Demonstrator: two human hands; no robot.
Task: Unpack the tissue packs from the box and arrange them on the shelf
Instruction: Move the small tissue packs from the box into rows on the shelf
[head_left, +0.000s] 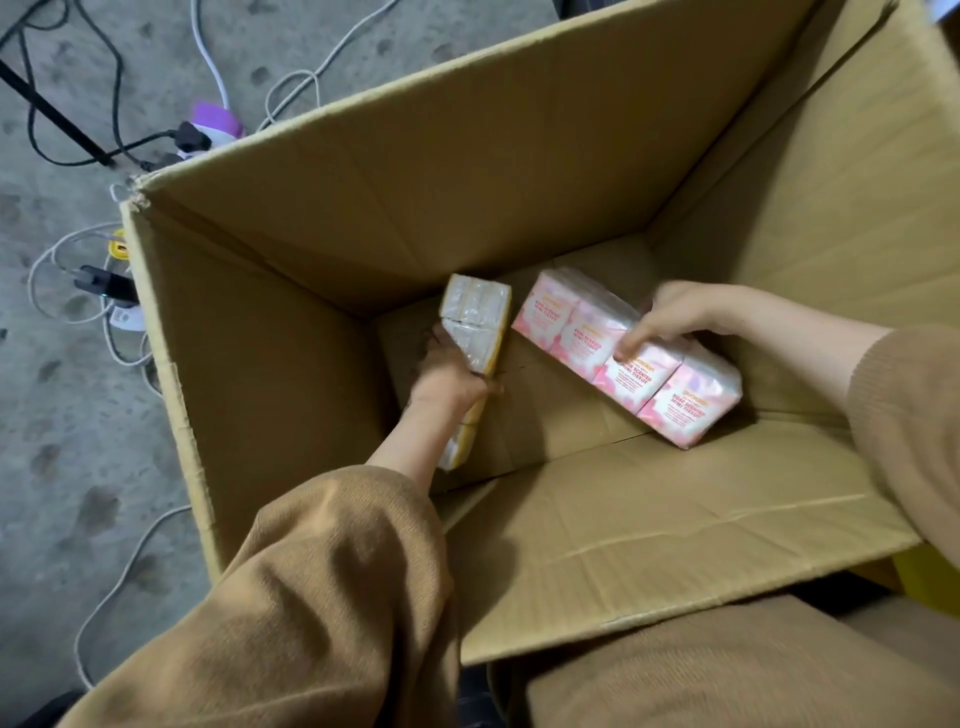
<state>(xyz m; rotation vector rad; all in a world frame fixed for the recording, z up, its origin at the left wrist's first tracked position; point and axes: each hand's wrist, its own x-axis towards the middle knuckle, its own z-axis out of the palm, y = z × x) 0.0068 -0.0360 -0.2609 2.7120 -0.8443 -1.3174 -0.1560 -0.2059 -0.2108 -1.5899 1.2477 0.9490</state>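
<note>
A large open cardboard box (519, 171) fills the view, and both my arms reach down into it. At the bottom left, my left hand (449, 376) grips a long yellow-edged tissue pack (475, 319) that stands on its edge against the box's left wall. To the right lies a pink-and-white multipack of tissues (597, 343) flat on the box floor. My right hand (667, 319) is closed over its top edge, fingers curled onto the wrapping. No shelf is in view.
The box stands on a grey concrete floor (67, 415). Left of it lie several cables, a purple-and-white power strip (210, 127) and a black plug (104, 283). The box's near flap (675, 545) folds toward me over my lap.
</note>
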